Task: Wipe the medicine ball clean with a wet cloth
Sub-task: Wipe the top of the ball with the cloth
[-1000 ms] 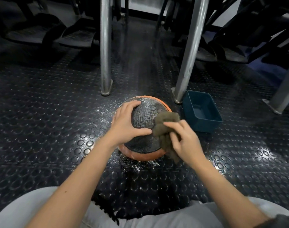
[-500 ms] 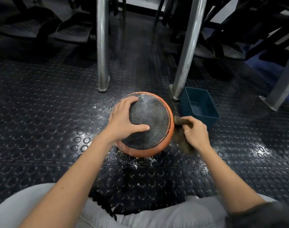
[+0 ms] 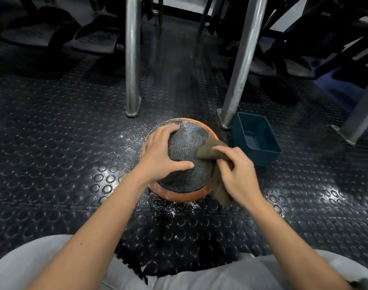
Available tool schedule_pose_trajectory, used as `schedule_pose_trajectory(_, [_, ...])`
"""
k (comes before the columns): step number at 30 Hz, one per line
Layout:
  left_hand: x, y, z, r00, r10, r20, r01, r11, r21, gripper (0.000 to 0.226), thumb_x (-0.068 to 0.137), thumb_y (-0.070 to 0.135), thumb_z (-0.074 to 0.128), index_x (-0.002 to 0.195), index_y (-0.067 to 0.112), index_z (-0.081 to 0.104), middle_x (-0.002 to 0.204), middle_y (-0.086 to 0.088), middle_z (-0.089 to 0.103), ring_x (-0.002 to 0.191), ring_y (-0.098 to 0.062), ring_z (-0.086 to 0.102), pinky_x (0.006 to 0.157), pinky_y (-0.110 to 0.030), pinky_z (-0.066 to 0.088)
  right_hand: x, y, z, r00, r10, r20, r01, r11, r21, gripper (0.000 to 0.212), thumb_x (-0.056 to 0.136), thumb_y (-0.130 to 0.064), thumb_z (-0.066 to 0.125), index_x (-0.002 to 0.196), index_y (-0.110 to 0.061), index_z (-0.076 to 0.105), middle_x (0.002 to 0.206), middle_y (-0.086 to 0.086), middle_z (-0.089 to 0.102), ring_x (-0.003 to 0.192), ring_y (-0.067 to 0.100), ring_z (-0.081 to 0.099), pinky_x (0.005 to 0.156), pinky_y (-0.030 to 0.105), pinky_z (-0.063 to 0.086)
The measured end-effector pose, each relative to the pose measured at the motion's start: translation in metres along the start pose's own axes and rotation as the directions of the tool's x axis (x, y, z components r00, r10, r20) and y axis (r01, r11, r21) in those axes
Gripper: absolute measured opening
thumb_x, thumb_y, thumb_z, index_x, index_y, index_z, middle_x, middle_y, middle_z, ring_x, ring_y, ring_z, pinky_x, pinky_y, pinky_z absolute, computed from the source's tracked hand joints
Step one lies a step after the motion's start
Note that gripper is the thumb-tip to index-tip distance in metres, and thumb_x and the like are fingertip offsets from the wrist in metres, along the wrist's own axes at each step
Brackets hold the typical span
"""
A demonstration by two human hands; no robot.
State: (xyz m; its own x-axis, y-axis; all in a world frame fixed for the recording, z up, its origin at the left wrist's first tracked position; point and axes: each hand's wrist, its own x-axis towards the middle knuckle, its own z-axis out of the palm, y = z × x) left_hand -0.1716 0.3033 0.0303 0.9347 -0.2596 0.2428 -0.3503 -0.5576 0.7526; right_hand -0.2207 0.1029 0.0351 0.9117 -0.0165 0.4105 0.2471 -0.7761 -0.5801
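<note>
Medicine ball (image 3: 187,151) resting mid-floor (image 3: 74,164) before the knees, cupped on its left face by the left hand (image 3: 160,155), while the right hand (image 3: 235,174), nearer the ball's right flank, grips the bunched cloth (image 3: 208,149) lying against that side.

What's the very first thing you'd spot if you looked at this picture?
The orange and black medicine ball sits right in the middle on the studded dark floor, with white specks scattered round it. The left hand grips its top while the right hand presses a brownish cloth against its right side. Just beyond, a blue tub sits beside a slanting metal leg.
</note>
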Motion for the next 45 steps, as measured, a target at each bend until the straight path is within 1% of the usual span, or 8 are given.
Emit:
schedule_pose_trajectory(7, [-0.001,0.002,-0.002,1.0,-0.004,0.015,0.004,1.0,-0.004,0.093,0.063,0.042,0.083,0.14,0.025,0.033,0.145,0.007,0.029,0.134,-0.013,0.022,0.113,-0.046,0.018,0.019,0.026,-0.009,0.968,0.25,0.018,-0.247,0.964,-0.099,0.031,0.091,-0.01,0.053,0.116,-0.023,0.064,0.108,0.004,0.062,0.106,0.025,0.056,0.091,0.033,0.042])
schedule_pose_trajectory(12, [-0.001,0.002,0.001,1.0,0.001,-0.001,-0.001,1.0,0.023,0.098,0.059,0.049,0.083,0.14,0.024,0.034,0.145,0.006,0.03,0.134,-0.014,0.022,0.113,-0.045,0.018,-0.006,-0.018,-0.001,0.991,-0.088,0.105,0.098,0.99,-0.103,0.032,0.088,-0.015,0.051,0.117,-0.021,0.064,0.102,0.002,0.058,0.096,0.023,0.058,0.083,0.036,0.047])
schedule_pose_trajectory(17, [-0.002,0.006,0.004,1.0,0.004,0.025,-0.005,0.998,0.059,0.094,0.066,0.047,0.079,0.143,0.026,0.028,0.148,0.008,0.025,0.136,-0.013,0.017,0.115,-0.04,0.011,0.026,0.016,-0.019,0.969,0.232,0.085,-0.202,0.942,-0.268,0.035,0.093,-0.016,0.049,0.122,-0.033,0.06,0.101,0.001,0.052,0.106,0.028,0.053,0.087,0.039,0.042])
schedule_pose_trajectory(23, [0.0,0.01,0.009,0.999,0.033,0.033,-0.036,0.996,0.086,0.101,0.061,0.057,0.077,0.143,0.028,0.027,0.149,0.01,0.023,0.136,-0.008,0.015,0.109,-0.03,0.007,0.005,-0.012,-0.012,0.994,-0.015,0.107,0.035,0.982,-0.184,0.034,0.09,-0.013,0.053,0.119,-0.03,0.063,0.102,0.0,0.055,0.097,0.022,0.056,0.081,0.037,0.047])
schedule_pose_trajectory(28, [0.0,0.012,0.011,0.998,0.038,0.051,-0.041,0.996,0.077,0.093,0.067,0.047,0.078,0.143,0.029,0.027,0.148,0.011,0.023,0.136,-0.006,0.014,0.111,-0.032,0.004,0.026,0.027,-0.019,0.953,0.3,0.042,-0.29,0.943,-0.162,0.033,0.091,-0.015,0.051,0.118,-0.031,0.063,0.113,0.004,0.061,0.111,0.028,0.054,0.095,0.041,0.043])
schedule_pose_trajectory(34, [0.002,0.005,0.01,1.0,0.021,0.015,-0.022,0.998,0.058,0.105,0.048,0.073,0.058,0.141,0.031,0.03,0.146,0.012,0.026,0.134,-0.008,0.018,0.105,-0.028,0.01,-0.011,-0.014,-0.003,0.996,-0.055,0.075,0.063,0.992,-0.107,0.033,0.088,-0.014,0.054,0.118,-0.023,0.064,0.106,0.0,0.058,0.097,0.023,0.058,0.082,0.038,0.048])
schedule_pose_trajectory(39, [0.002,0.001,0.004,0.999,-0.004,0.032,0.003,0.999,0.036,0.103,0.051,0.068,0.063,0.141,0.031,0.029,0.147,0.012,0.025,0.136,-0.011,0.017,0.112,-0.037,0.011,0.008,0.023,-0.007,0.977,0.213,0.01,-0.21,0.969,-0.133,0.032,0.091,-0.014,0.052,0.12,-0.026,0.062,0.108,0.003,0.06,0.102,0.026,0.057,0.088,0.041,0.047])
schedule_pose_trajectory(45, [0.003,-0.002,-0.001,0.999,-0.02,0.038,0.019,1.0,0.008,0.105,0.05,0.071,0.065,0.141,0.03,0.03,0.146,0.01,0.026,0.136,-0.013,0.02,0.114,-0.041,0.015,-0.027,0.011,0.007,0.977,-0.199,0.07,0.21,0.947,-0.243,0.037,0.087,-0.025,0.044,0.117,-0.015,0.063,0.103,0.005,0.062,0.079,0.023,0.063,0.06,0.027,0.051])
